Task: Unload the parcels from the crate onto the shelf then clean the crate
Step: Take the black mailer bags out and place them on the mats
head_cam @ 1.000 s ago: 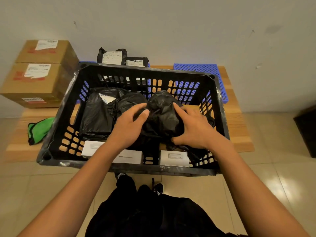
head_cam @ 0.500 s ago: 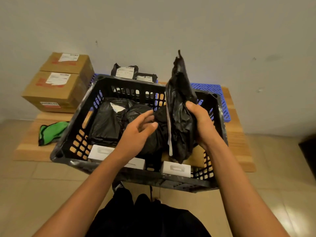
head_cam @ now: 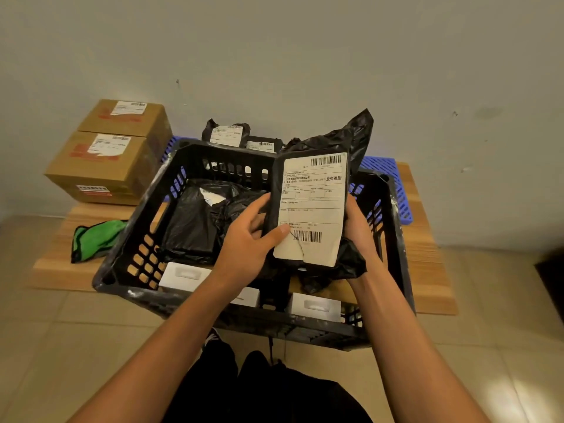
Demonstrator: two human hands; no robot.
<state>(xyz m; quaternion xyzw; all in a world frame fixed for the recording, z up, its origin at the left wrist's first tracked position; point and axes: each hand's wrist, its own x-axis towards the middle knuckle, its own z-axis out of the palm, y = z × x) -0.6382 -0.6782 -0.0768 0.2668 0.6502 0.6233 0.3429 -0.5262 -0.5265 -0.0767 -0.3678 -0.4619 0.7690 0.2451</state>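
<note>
Here the person holds a black plastic mailer parcel with a white shipping label (head_cam: 311, 209) upright above the black slatted plastic crate (head_cam: 128, 254), label facing the camera. The left hand (head_cam: 247, 242) grips the parcel's left edge, thumb pressed onto the label near the lower barcode; the right hand (head_cam: 358, 227) clasps the right edge, fingers hidden behind it. Inside the crate lie more black bagged parcels (head_cam: 195, 221) and small white boxes (head_cam: 183, 274) along the near wall. The crate rests on a low wooden table (head_cam: 427, 270). Two stacked brown cardboard boxes (head_cam: 106, 166) stand at its back left, a green cloth (head_cam: 91, 239) lies beside the crate, and two small labelled black parcels (head_cam: 227, 134) sit behind it against the wall, on a blue plastic grid mat (head_cam: 393, 178).
</note>
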